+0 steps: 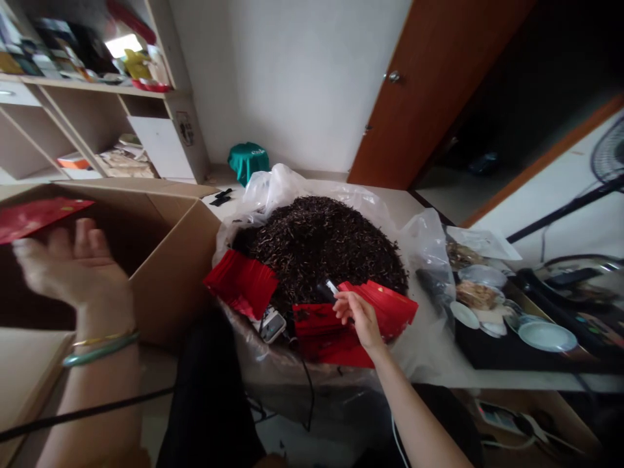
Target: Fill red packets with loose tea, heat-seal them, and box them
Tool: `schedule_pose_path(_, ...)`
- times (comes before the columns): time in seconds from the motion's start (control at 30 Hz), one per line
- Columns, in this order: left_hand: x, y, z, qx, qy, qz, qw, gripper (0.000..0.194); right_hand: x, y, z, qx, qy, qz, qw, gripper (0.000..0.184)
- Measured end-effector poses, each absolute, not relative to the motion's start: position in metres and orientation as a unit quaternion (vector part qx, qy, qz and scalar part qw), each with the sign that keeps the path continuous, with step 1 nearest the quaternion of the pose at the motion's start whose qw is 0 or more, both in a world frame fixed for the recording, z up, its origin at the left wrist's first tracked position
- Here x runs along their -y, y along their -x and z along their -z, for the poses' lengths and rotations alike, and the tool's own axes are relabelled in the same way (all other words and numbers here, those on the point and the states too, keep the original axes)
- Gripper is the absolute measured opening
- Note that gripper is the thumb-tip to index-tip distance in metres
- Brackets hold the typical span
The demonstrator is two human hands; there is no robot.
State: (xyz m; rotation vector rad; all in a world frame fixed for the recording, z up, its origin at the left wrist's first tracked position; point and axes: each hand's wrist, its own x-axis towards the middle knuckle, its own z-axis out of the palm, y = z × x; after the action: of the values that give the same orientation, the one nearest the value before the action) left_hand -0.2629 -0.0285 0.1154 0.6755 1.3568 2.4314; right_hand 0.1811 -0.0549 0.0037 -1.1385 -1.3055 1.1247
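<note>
A large heap of dark, thin dried leaves, probably tea (322,250), fills a clear plastic bag (273,188). My right hand (358,315) is over the heap's near edge, its fingertips pinching a small black object with a white tip (325,289). Red paper packets (241,284) lie in loose piles on the bag's near rim, and more (331,335) spread under my right hand. My left hand (73,263), blurred and open with its fingers apart, is over a cardboard box (170,266). Just above those fingers is a red packet (39,218). A white plug-like device (272,325) with a black cord sits by the bag.
Plates and bowls holding food (546,337) stand on a dark surface to the right, with a fan (609,153) beyond. Shelves with assorted items (97,88) stand at the back left. A green cloth (248,161) lies by the white wall, near a brown door (439,91).
</note>
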Motion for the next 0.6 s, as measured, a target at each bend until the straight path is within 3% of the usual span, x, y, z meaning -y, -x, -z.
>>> schedule_pose_path(0.07, 0.034, 0.232, -0.095, -0.439, -0.248, -0.859, 0.094, 0.03, 0.056, -0.182, -0.002, 0.567, 0.486, -0.441, 0.498, 0.046)
schedule_pose_path(0.13, 0.04, 0.179, -0.07, -0.473, -0.42, -0.763, 0.13, 0.03, 0.058, -0.183, 0.001, 0.602, 0.501, -0.399, 0.477, 0.044)
schedule_pose_path(0.27, 0.052, 0.073, -0.027, -0.476, -0.658, -0.53, 0.243, 0.022, 0.064, -0.181, 0.003, 0.71, 0.504, -0.291, 0.397, 0.032)
schedule_pose_path(0.33, 0.057, 0.041, -0.017, -0.452, -0.811, -0.299, 0.223, 0.027, 0.068, -0.179, 0.0, 0.759, 0.48, -0.232, 0.375, 0.027)
schedule_pose_path(0.4, 0.06, 0.026, -0.014, -0.46, -0.852, -0.18, 0.174, 0.035, 0.07, -0.179, -0.005, 0.79, 0.456, -0.164, 0.376, 0.024)
schedule_pose_path(0.6, 0.045, 0.03, -0.011, -0.489, -0.838, -0.182, 0.159, 0.041, 0.048, -0.232, -0.018, 0.755, 0.508, 0.071, 0.409, 0.024)
